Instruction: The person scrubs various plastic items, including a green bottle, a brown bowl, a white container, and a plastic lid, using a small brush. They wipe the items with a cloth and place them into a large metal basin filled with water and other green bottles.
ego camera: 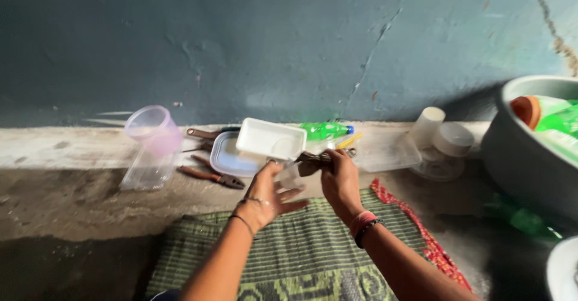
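My left hand (269,194) holds a white rectangular plastic container (271,138) by its lower edge, tilted up above the floor. My right hand (340,180) grips a dark metal tool (313,158) whose tip meets the container's right side. Below the container lies a clear lid or tray (229,158). Both wrists wear bracelets.
A pink-tinted clear cup (154,130) stands on a clear box at the left, with pliers (214,176) beside it. A green bottle (325,130) lies by the wall. White cups and lids (442,138) and a grey basin (524,156) with bottles sit right. A green striped mat (301,253) lies under my arms.
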